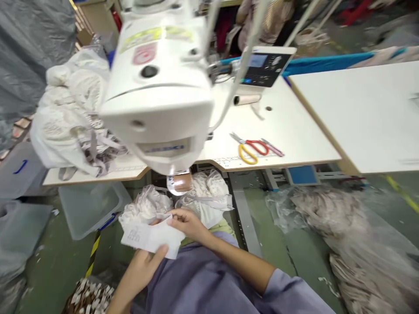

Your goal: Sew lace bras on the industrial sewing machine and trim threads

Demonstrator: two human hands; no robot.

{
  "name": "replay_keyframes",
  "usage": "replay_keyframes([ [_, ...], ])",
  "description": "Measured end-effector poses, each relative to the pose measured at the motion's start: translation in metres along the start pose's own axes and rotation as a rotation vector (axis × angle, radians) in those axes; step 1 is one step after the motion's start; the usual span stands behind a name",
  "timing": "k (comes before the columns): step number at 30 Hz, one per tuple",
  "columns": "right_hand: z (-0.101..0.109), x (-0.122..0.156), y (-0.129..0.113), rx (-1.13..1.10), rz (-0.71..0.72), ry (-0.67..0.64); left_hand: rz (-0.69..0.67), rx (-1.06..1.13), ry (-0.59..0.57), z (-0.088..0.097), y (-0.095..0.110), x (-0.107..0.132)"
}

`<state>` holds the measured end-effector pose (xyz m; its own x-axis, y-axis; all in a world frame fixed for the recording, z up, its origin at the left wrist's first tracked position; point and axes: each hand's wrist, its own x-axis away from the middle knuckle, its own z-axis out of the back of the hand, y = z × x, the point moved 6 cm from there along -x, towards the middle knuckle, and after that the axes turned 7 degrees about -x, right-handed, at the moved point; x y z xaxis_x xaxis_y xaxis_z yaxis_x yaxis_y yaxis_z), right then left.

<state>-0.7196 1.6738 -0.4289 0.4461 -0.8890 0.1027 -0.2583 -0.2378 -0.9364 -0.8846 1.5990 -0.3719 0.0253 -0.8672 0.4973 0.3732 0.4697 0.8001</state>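
Note:
Low over my lap, a white cloth piece (153, 239) with a small grey print at its left end is stretched between both hands. My left hand (142, 267) grips its lower edge, thumb on top. On the upper right edge, my right hand (188, 223) pinches the piece between thumb and fingers. White lace garments (209, 192) lie bunched just beyond the hands, some of them under the cloth. Above them hangs the head of a white sewing machine (157, 100), with a clear guard (179, 182) at its lower front.
Scissors (250, 150) with red and yellow handles and a small pink-handled tool (273, 148) lie on the white table (294, 126). A garment heap (70, 113) covers its left end. A control panel (266, 65) stands behind. Clear bins (91, 207) and bagged fabric (353, 226) sit on the floor.

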Motion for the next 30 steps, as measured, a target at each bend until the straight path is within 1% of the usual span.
replay_keyframes([
  [1,0.009,0.001,-0.006,0.059,0.001,-0.012,-0.019,-0.204,-0.056,0.014,0.002,0.002],
  [2,0.016,0.002,-0.017,0.148,0.025,-0.043,-0.025,-0.365,-0.144,0.026,0.003,0.003],
  [3,0.021,0.003,-0.032,0.270,0.072,-0.096,-0.029,-0.460,-0.186,0.037,0.007,0.003],
  [4,0.023,0.005,-0.048,0.415,0.136,-0.164,-0.067,-0.478,-0.167,0.046,0.016,0.001],
  [5,0.022,0.008,-0.065,0.572,0.202,-0.251,-0.127,-0.470,-0.108,0.051,0.028,-0.003],
  [6,0.018,0.011,-0.079,0.724,0.261,-0.345,-0.185,-0.463,-0.076,0.049,0.041,-0.007],
  [7,0.013,0.014,-0.091,0.853,0.309,-0.441,-0.233,-0.456,-0.084,0.039,0.054,-0.012],
  [8,0.008,0.017,-0.099,0.953,0.347,-0.525,-0.259,-0.458,-0.141,0.023,0.064,-0.019],
  [9,0.004,0.020,-0.105,1.021,0.369,-0.586,-0.260,-0.466,-0.250,0.002,0.071,-0.026],
  [11,0.005,0.023,-0.111,1.082,0.371,-0.635,-0.229,-0.436,-0.500,-0.041,0.077,-0.040],
  [12,0.011,0.024,-0.111,1.083,0.364,-0.640,-0.212,-0.392,-0.583,-0.056,0.078,-0.046],
  [13,0.022,0.024,-0.112,1.075,0.362,-0.628,-0.196,-0.327,-0.620,-0.067,0.077,-0.053],
  [14,0.039,0.023,-0.114,1.069,0.370,-0.572,-0.174,-0.239,-0.622,-0.073,0.075,-0.059],
  [15,0.062,0.020,-0.119,1.067,0.392,-0.471,-0.137,-0.127,-0.589,-0.075,0.071,-0.065],
  [16,0.091,0.015,-0.125,1.084,0.414,-0.318,-0.079,0.003,-0.539,-0.075,0.065,-0.070],
  [18,0.169,0.003,-0.145,1.187,0.405,0.220,0.062,0.305,-0.416,-0.072,0.052,-0.074],
  [19,0.206,-0.001,-0.152,1.277,0.348,0.454,0.117,0.455,-0.350,-0.071,0.047,-0.074],
  [20,0.236,-0.007,-0.154,1.383,0.264,0.579,0.153,0.582,-0.292,-0.071,0.044,-0.073],
  [21,0.258,-0.015,-0.154,1.487,0.177,0.601,0.169,0.681,-0.248,-0.071,0.044,-0.071],
  [22,0.274,-0.021,-0.154,1.572,0.125,0.595,0.169,0.749,-0.217,-0.072,0.044,-0.069],
  [23,0.284,-0.026,-0.153,1.642,0.089,0.567,0.157,0.790,-0.190,-0.073,0.046,-0.068],
  [24,0.289,-0.028,-0.152,1.688,0.078,0.547,0.142,0.811,-0.169,-0.074,0.048,-0.065],
  [27,0.293,-0.021,-0.155,1.754,0.056,0.586,0.096,0.808,-0.122,-0.075,0.053,-0.058],
  [29,0.292,-0.014,-0.159,1.778,-0.001,0.619,0.066,0.778,-0.114,-0.075,0.056,-0.052],
  [30,0.292,-0.010,-0.160,1.781,-0.034,0.613,0.055,0.760,-0.113,-0.075,0.057,-0.050],
])
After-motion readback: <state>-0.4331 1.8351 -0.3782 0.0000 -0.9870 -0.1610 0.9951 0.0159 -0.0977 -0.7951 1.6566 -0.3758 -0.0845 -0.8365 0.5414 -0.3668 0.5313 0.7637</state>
